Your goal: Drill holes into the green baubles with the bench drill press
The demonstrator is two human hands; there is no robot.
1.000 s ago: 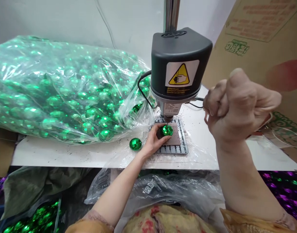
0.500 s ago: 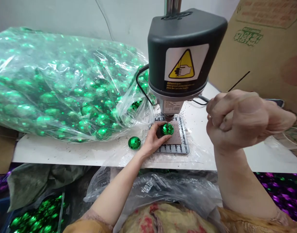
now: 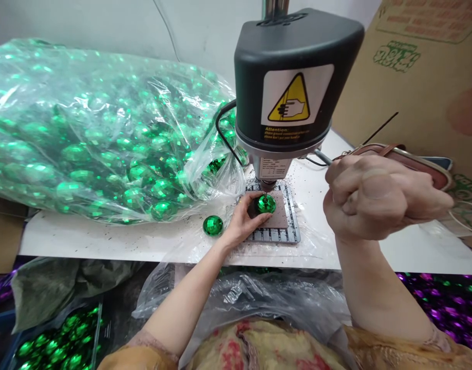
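A shiny green faceted ball (image 3: 266,204) sits on a brown square pad (image 3: 281,216) beneath the bit of a small drill press (image 3: 293,87). My left hand (image 3: 245,218) grips this ball from its left side, thumb in front and fingers behind. The bit meets the top of the ball. At the right, my right hand (image 3: 378,198) is closed in a fist around the end of the press's metal lever (image 3: 322,156); the lever's tip is hidden inside it. A second green ball (image 3: 213,225) lies on the table just left of my left wrist.
A big clear bag of green balls (image 3: 105,139) fills the table's left side. Behind my right hand are a brown pouch (image 3: 416,162) and a cardboard box (image 3: 409,87). Below the table's edge, green balls (image 3: 62,339) and purple balls (image 3: 447,308) lie at either side.
My right hand has shifted slightly left and down, uncovering more of the brown pouch and lever. My left hand keeps its hold on the ball under the bit.
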